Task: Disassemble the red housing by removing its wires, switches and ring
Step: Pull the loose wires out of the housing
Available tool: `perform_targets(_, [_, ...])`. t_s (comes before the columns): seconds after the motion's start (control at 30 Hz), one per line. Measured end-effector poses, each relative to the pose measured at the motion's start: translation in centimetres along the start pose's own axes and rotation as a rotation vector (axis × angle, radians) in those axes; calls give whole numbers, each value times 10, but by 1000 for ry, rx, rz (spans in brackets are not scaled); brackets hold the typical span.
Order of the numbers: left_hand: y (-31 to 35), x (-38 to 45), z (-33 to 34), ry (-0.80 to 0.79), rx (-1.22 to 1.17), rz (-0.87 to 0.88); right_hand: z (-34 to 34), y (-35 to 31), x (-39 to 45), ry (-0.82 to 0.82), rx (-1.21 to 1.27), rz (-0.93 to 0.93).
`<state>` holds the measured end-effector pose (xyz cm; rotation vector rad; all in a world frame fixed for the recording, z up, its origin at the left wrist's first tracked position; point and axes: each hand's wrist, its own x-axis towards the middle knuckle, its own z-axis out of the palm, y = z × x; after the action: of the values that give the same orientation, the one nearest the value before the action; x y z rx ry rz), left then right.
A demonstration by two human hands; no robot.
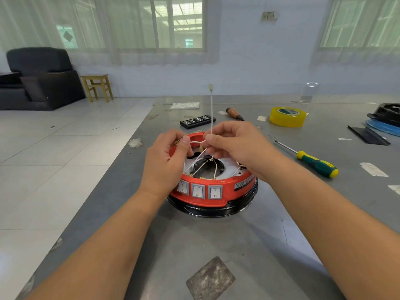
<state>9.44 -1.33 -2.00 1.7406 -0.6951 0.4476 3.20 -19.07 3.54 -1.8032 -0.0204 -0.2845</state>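
**Red housing on the bench: both hands at the white wires**

Off the table, at far left, stand one dark armchair [36,76] and one small wooden stool [97,87] on the tiled floor.

One grey table [216,239] carries the work. The left hand [166,163] is raised over the left rim of the red housing [216,191], with thumb and curled fingers pinching a white wire [195,142] that loops across to the right hand [236,148]. The right hand pinches the same wiring between thumb and forefinger; its remaining fingers are curled beneath. One wire end [211,109] rises straight up from this pinch, tipped with one terminal.

The housing sits at the centre of the table, near the person, on one black ring [216,210]. Three rocker switches [197,190] are set side by side in its front wall. Several white wires with brass terminals cross the open middle above a metal plate [229,169]; their exact number cannot be told.

Behind the housing lies one black bit case [198,121]. To its right lies one wooden-handled tool [234,113], then one roll of yellow tape [287,116]. One green-and-yellow screwdriver [311,161] lies right of the right hand. At far right sit one black strip [368,135] and one black part on blue tubing [387,118], cut off by the frame edge.
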Motion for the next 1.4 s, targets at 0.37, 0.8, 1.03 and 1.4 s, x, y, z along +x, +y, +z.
perform_targets(0.37, [7,10,-2,-3,244,42,-10,2,3,187,-266,-211])
perform_targets(0.8, [25,7,7,33,-27,-150,-4,6,2,150,-252,-83])
perform_targets(1.03, [32,6,10,59,-98,-222,4,8,2,225,-34,-69])
perform_targets(1.4, [27,6,15,85,-182,-260,3,3,1,217,198,31])
